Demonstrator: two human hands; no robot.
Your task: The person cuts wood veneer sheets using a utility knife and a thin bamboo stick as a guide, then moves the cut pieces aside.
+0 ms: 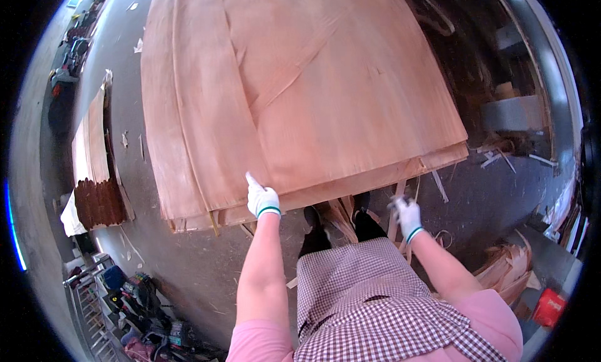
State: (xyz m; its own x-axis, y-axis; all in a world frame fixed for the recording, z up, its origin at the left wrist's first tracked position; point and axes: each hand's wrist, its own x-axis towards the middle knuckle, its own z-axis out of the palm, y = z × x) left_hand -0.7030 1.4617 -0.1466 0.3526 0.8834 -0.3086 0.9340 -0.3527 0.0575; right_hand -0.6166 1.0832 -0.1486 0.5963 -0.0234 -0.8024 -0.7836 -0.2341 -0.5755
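Note:
A broad stack of reddish-tan wood veneer sheets (350, 111) spreads out before me. Its top layer has a long seam and a slanting crease. My left hand (263, 199), in a white glove with a green cuff, is at the stack's near edge. One finger stretches forward over the veneer; the others are partly hidden. To the right, my gloved right hand (408, 217) is just off the near edge, beside a narrow veneer strip (395, 212). Its fingertips are smeared by motion, and nothing can be made out in them.
A smaller pile of pale veneer (91, 149) with a dark brown end lies at the left. Torn veneer scraps (508, 271) and a red object (549, 307) are at the lower right. A metal rack (91, 309) and parked scooters (147, 309) stand at the lower left.

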